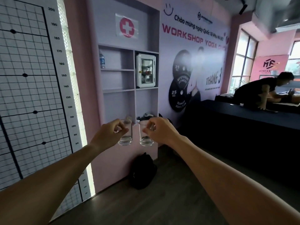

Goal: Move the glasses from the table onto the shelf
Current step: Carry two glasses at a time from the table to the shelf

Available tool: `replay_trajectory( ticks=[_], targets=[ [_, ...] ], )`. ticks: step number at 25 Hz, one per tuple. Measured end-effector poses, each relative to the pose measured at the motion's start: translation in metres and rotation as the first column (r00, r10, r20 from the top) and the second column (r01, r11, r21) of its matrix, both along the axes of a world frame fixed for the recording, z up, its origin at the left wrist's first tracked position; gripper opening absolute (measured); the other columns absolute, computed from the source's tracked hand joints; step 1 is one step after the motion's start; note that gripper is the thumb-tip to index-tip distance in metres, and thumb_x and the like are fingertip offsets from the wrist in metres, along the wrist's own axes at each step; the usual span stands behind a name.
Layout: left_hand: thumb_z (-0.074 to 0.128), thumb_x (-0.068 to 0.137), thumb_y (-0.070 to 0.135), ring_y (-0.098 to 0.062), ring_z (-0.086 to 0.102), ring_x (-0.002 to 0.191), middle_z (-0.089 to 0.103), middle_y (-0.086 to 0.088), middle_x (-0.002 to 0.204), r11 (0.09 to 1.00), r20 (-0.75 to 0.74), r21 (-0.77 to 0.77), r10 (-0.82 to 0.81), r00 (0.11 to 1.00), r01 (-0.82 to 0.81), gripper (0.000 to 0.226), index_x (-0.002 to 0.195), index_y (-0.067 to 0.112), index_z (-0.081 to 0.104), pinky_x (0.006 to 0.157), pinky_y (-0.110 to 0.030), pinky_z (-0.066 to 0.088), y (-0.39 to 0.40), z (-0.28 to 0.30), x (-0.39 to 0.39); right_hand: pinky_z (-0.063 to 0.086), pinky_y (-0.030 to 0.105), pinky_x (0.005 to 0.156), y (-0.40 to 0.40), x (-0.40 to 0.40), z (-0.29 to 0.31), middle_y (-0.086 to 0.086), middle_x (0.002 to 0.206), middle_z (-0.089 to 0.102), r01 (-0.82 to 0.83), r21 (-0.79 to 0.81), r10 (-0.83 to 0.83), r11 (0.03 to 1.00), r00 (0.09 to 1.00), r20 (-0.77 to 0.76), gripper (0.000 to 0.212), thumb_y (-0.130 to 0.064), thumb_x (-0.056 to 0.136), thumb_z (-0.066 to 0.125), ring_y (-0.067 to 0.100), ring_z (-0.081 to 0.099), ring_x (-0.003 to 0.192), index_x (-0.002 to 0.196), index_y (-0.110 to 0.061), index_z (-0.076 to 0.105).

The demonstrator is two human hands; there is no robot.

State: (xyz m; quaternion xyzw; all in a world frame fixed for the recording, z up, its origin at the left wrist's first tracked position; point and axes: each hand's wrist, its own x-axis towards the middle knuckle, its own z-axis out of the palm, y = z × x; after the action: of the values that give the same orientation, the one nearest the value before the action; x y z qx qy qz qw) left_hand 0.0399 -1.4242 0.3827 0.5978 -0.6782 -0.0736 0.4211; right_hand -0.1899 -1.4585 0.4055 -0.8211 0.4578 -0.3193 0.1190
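Both arms reach forward, each carrying a clear drinking glass upright in the air. My left hand [110, 132] pinches the rim of the left glass [126, 138]. My right hand [159, 129] pinches the rim of the right glass [145, 139]. The two glasses hang side by side, a little apart, in front of the lowest row of the pale built-in shelf [119, 90]. A dark-clothed table [240, 114] runs along the right.
The shelf holds a water bottle [102, 60], a white first-aid cabinet [146, 70] and small items in the bottom right compartment [146, 116]. A black backpack [142, 171] sits on the floor below. A person [259, 91] leans over the table's far end. A height chart [32, 95] covers the left wall.
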Motion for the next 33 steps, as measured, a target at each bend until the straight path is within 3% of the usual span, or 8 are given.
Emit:
replay_trajectory(
  ticks=[4, 12, 18, 24, 33],
  targets=[
    [0.066, 0.087, 0.048, -0.013, 0.068, 0.095, 0.073, 0.006, 0.092, 0.999, -0.046, -0.023, 0.032, 0.998, -0.033, 0.023, 0.084, 0.026, 0.062, 0.084, -0.036, 0.055, -0.065, 0.015, -0.01, 0.046, 0.029, 0.072, -0.075, -0.007, 0.018, -0.004, 0.092, 0.066, -0.046, -0.02, 0.045, 0.999, 0.998, -0.047, 0.021, -0.045, 0.088, 0.067, 0.016, 0.064, 0.083, 0.092, -0.024, 0.067],
    [0.07, 0.087, 0.039, -0.016, 0.068, 0.096, 0.072, 0.006, 0.09, 0.995, -0.058, -0.046, 0.083, 0.995, -0.086, 0.018, 0.084, 0.024, 0.061, 0.083, -0.036, 0.054, -0.188, 0.029, 0.011, 0.055, 0.043, 0.084, -0.213, 0.017, 0.028, -0.002, 0.088, 0.065, -0.119, -0.058, 0.115, 0.991, 0.991, -0.072, 0.019, -0.044, 0.087, 0.067, 0.021, 0.064, 0.083, 0.087, -0.025, 0.065],
    [0.067, 0.089, 0.04, -0.019, 0.068, 0.099, 0.072, 0.004, 0.095, 0.992, -0.018, -0.075, 0.104, 0.994, -0.105, 0.018, 0.089, 0.024, 0.06, 0.086, -0.04, 0.056, -0.293, 0.024, 0.054, 0.056, 0.045, 0.082, -0.323, 0.068, 0.019, -0.002, 0.091, 0.068, -0.153, -0.061, 0.15, 0.986, 0.987, -0.058, 0.022, -0.048, 0.083, 0.069, 0.02, 0.065, 0.083, 0.07, -0.035, 0.056],
    [0.067, 0.084, 0.051, -0.018, 0.069, 0.094, 0.07, 0.009, 0.089, 0.984, 0.002, -0.105, 0.142, 0.99, -0.141, 0.024, 0.085, 0.028, 0.058, 0.084, -0.045, 0.056, -0.416, 0.044, 0.126, 0.053, 0.036, 0.077, -0.446, 0.138, 0.047, -0.003, 0.09, 0.064, -0.193, -0.066, 0.19, 0.979, 0.98, -0.055, 0.017, -0.044, 0.087, 0.069, 0.019, 0.062, 0.083, 0.077, -0.034, 0.059],
    [0.064, 0.089, 0.041, -0.021, 0.068, 0.094, 0.071, 0.005, 0.093, 0.952, 0.034, -0.151, 0.273, 0.961, -0.265, 0.018, 0.086, 0.025, 0.057, 0.084, -0.04, 0.054, -0.555, 0.09, 0.222, 0.054, 0.034, 0.077, -0.605, 0.241, 0.076, -0.003, 0.086, 0.064, -0.238, -0.134, 0.249, 0.962, 0.966, 0.074, 0.017, -0.039, 0.086, 0.071, 0.018, 0.062, 0.083, 0.077, -0.027, 0.062]
  ],
)
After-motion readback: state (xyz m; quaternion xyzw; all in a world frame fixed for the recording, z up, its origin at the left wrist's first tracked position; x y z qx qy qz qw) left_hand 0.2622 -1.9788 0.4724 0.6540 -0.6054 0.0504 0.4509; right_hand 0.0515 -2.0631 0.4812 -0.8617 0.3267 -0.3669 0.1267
